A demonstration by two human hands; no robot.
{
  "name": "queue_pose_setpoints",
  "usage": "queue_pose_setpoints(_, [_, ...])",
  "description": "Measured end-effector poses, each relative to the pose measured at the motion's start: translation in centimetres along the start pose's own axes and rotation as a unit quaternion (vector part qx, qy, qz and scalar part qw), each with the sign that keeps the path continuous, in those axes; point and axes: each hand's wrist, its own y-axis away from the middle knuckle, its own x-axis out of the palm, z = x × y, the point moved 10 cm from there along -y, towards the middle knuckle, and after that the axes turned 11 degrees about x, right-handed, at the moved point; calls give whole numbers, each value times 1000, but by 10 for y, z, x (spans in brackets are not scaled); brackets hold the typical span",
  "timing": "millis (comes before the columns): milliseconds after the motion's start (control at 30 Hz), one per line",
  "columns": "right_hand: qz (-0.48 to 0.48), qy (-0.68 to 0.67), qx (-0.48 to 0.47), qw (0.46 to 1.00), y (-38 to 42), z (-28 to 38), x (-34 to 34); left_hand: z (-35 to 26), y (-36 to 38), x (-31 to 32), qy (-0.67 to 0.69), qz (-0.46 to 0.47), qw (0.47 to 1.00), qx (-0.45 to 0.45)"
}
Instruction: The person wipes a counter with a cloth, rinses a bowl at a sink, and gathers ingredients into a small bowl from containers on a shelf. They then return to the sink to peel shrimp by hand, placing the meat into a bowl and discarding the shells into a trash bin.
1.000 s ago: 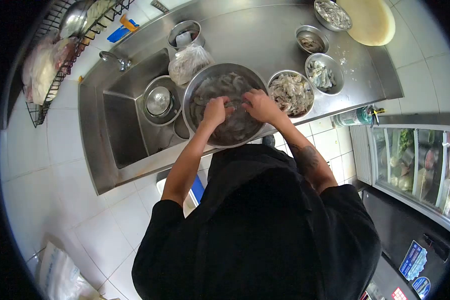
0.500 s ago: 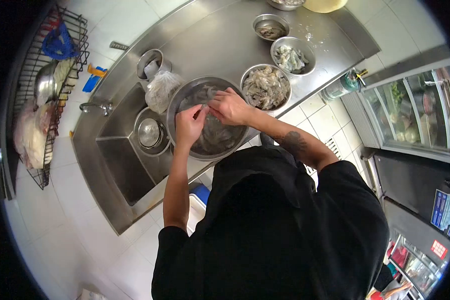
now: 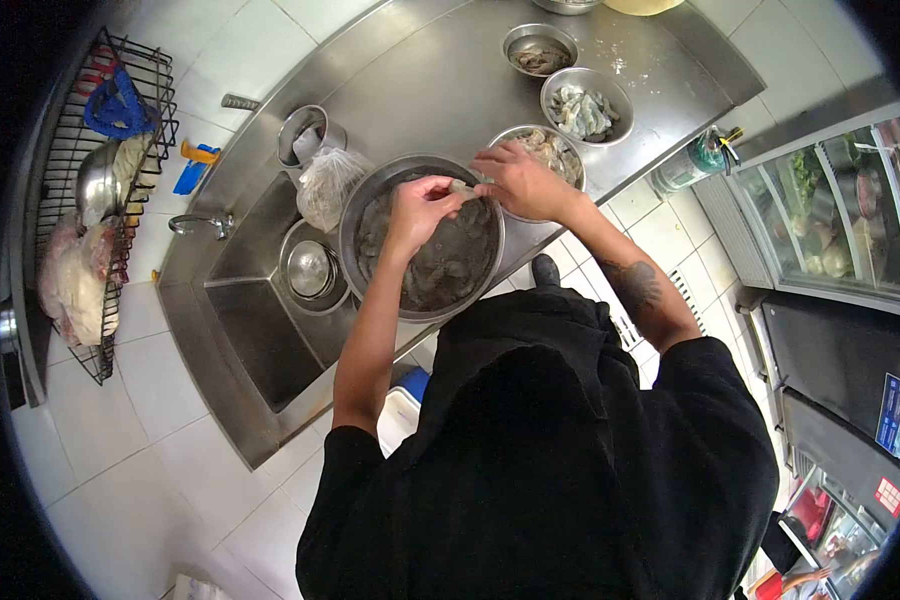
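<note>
My left hand [image 3: 422, 212] pinches a small grey shrimp [image 3: 462, 188] above the right part of a large metal bowl [image 3: 348, 240]. That bowl holds murky water with more grey shrimp in it. The fingertips of my right hand [image 3: 522, 182] close on the right end of the same shrimp. The back of this hand partly covers a bowl of shrimp shells or whole shrimp [image 3: 555, 150]; which they are I cannot make out. Behind it stands a bowl of pale peeled shrimp [image 3: 585, 112], with a smaller metal bowl [image 3: 540, 50] farther back.
A sink [image 3: 270, 345] with stacked metal bowls [image 3: 310, 270] lies at the left, beside a tap [image 3: 202, 224]. A plastic bag [image 3: 328, 190] and a metal pot [image 3: 310, 130] stand near it. A wire rack [image 3: 135, 60] hangs left; a glass-door fridge [image 3: 835, 210] stands right.
Both hands have moved right, from the middle of the large bowl to its right rim. My right hand now overlaps the neighbouring bowl. The shrimp shows more clearly between my fingers.
</note>
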Motion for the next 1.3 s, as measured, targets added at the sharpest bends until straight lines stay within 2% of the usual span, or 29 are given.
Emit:
queue_pose_setpoints(33, [34,-24,-41,998,1,11,2,-3,-1,11,58,36,998,-4])
queue_pose_setpoints(67, [33,-24,-42,998,-1,10,3,-7,-2,11,56,35,998,-3])
queue_pose_setpoints(133, [148,-26,-33,988,-1,4,25,-18,-1,10,57,41,997,16])
queue_pose_setpoints(267, [138,-105,-91,981,-3,19,10,-29,6,-2,93,42,994,27])
queue_pose_setpoints(333, [197,-172,-115,958,0,33,10,-27,14,4,20,122,992,7])
queue_pose_setpoints(433, [230,-221,-111,941,1,40,13,-31,19,0,42,100,994,15])
queue_pose_setpoints(567, [229,-222,-119,940,2,44,13,-39,21,-4,31,89,995,24])
queue_pose_setpoints(667, [227,-225,-109,941,2,43,10,-42,22,-8,-38,121,992,28])
queue_pose_setpoints(767, [205,-259,-108,938,5,42,3,-41,28,-3,24,146,989,-9])
queue_pose_setpoints(833, [168,-310,-87,932,4,35,-7,-38,28,-4,118,109,986,-40])
queue_pose_setpoints(867, [168,-309,-87,932,6,34,-9,-37,27,-2,118,110,986,-39])
queue_pose_setpoints(933, [194,-366,22,910,7,14,-2,-37,21,-1,137,78,987,-27])
queue_pose_setpoints(1033, [188,-377,66,905,11,-6,8,-40,16,16,147,95,985,-12])
queue_pose_setpoints(1167, [155,-300,11,941,14,3,-13,-33,13,21,138,92,986,-33])
queue_pose_setpoints(1233, [158,-221,-71,960,19,17,-20,-30,16,26,104,105,988,-36])
queue_pose_setpoints(1300, [129,-228,-64,963,17,5,-37,-23,15,18,95,94,990,-38])
